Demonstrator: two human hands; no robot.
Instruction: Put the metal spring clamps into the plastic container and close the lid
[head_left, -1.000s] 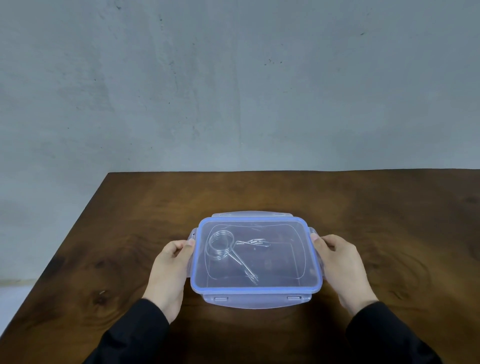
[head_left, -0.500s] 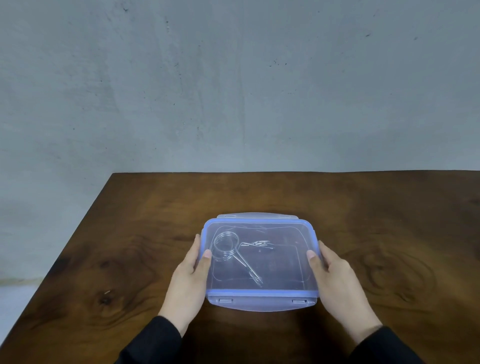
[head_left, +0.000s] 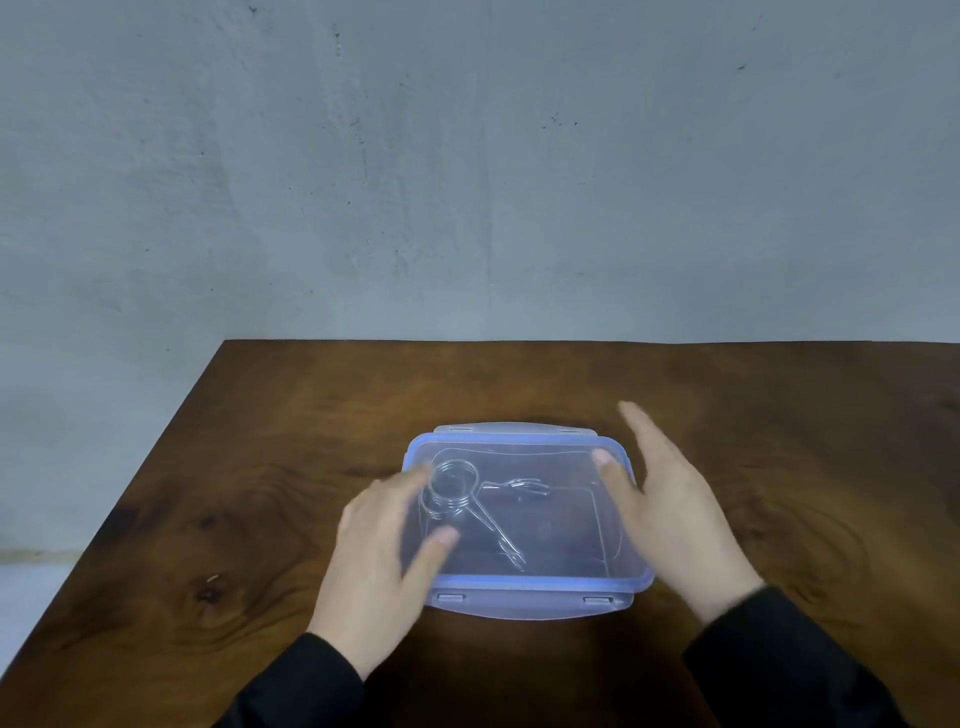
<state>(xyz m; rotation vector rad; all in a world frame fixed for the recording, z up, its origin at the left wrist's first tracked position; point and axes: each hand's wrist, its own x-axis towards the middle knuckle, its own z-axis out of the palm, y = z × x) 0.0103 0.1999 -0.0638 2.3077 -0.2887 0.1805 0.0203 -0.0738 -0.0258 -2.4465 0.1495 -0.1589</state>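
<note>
A clear plastic container (head_left: 618, 584) with a blue-rimmed lid (head_left: 545, 525) lies on the wooden table (head_left: 311, 415). Through the lid I see a metal spring clamp (head_left: 457, 488) with a coil and two long legs, and a second wire piece (head_left: 519, 486) beside it. My left hand (head_left: 384, 551) is spread flat at the container's left side, thumb on the lid. At the right edge my right hand (head_left: 670, 504) is held open, fingers stretched and blurred, thumb over the lid's corner. Neither hand holds anything.
The table's left edge (head_left: 156, 467) runs diagonally close to my left arm. A grey wall (head_left: 467, 182) stands behind the table's far edge. Latch flaps (head_left: 519, 605) stick out at the container's near and far sides.
Both hands have left the container's side walls. The left hand slid onto the lid's left part and the right hand lifted and opened at the right edge. The container stays put.
</note>
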